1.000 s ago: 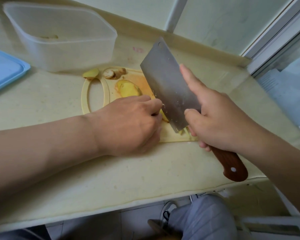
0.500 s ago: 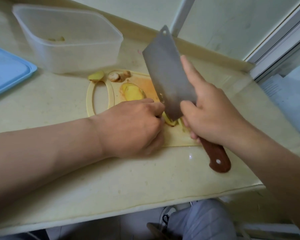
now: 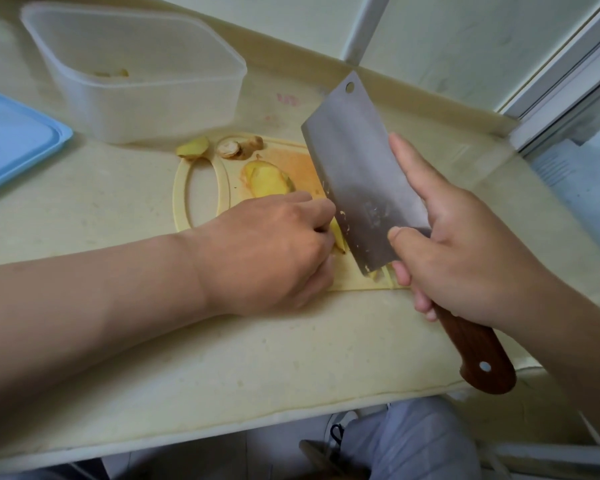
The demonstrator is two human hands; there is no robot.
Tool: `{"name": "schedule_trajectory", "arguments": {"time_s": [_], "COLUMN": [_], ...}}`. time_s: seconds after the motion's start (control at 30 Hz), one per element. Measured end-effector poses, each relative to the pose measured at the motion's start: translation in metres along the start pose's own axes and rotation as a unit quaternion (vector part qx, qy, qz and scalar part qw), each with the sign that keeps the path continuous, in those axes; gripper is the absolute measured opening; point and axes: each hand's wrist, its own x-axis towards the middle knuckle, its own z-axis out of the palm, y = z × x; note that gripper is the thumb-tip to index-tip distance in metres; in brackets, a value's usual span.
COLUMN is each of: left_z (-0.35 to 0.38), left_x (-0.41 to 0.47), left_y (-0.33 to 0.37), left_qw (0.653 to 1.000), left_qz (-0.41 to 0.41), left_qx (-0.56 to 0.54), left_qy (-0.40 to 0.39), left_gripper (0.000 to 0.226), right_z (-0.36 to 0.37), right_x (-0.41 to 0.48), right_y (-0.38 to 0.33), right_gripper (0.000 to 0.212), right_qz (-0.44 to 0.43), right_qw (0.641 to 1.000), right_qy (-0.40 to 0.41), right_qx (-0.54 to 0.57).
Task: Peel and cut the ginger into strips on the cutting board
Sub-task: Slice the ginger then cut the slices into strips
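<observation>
**Cleaver edge down on the board, both hands busy**

Gripping the cleaver (image 3: 357,174) with the right hand (image 3: 465,244): lower fingers curled round the brown wooden handle, thumb pressed on the near face of the blade, index finger stretched out along the blade's back. Blade tilted, edge down on the pale yellow cutting board (image 3: 179,195), yellow flecks stuck to the steel, thin ginger strips (image 3: 378,273) just at its heel.

Holding down a ginger piece (image 3: 338,239) with the left hand (image 3: 271,251), fingers curled under and close against the flat of the blade; fingertips hidden, so cannot tell how the pinch sits.

Farther along the board, beyond the left knuckles, a stack of peeled slices (image 3: 267,181) on an orange stain; at the far edge, peel scraps (image 3: 238,147), and just off the board a small chunk (image 3: 193,147).

All on a cream countertop (image 3: 222,358). Behind the board, a clear plastic tub (image 3: 153,98) with a few scraps inside; at far left, a blue lid (image 3: 11,140). Pale wall behind, window frame (image 3: 568,74) at right. Below the counter edge, a grey trouser leg (image 3: 413,441).
</observation>
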Motion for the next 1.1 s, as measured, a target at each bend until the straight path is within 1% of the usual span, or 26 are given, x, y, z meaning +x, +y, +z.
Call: {"name": "schedule_trajectory", "arguments": {"time_s": [0.13, 0.27, 0.47, 0.57, 0.77, 1.0, 1.1], "left_z": [0.0, -0.001, -0.003, -0.005, -0.005, -0.007, -0.007], "left_x": [0.001, 0.001, 0.001, 0.0, 0.001, 0.001, 0.002], "left_y": [0.002, 0.002, 0.001, 0.0, 0.0, -0.001, -0.001], "left_qw": [1.0, 1.0, 1.0, 0.999, 0.998, 0.995, 0.993], "left_qz": [0.004, 0.001, -0.003, -0.002, -0.009, -0.022, -0.027], "left_qx": [0.003, 0.004, -0.012, -0.028, -0.05, -0.099, -0.109], "left_qy": [0.014, 0.011, -0.024, -0.027, -0.032, -0.023, -0.022], "left_gripper": [0.044, 0.043, 0.045, 0.047, 0.049, 0.048, 0.049], "right_z": [0.004, 0.007, 0.004, 0.001, 0.002, 0.003, 0.006], "right_x": [-0.002, -0.003, 0.004, 0.007, 0.006, 0.01, 0.021], "right_y": [-0.003, -0.005, -0.008, -0.01, -0.013, -0.018, -0.022], "right_gripper": [0.097, 0.096, 0.093, 0.091, 0.091, 0.092, 0.093], "right_qz": [0.021, 0.037, 0.047, 0.053, 0.056, 0.053, 0.047], "right_qw": [1.0, 0.999, 0.999, 0.998, 0.998, 0.997, 0.997], "right_qy": [0.002, 0.008, -0.004, -0.011, -0.016, -0.044, -0.038], "right_qx": [0.001, 0.008, -0.007, -0.013, -0.012, -0.026, -0.041]}}
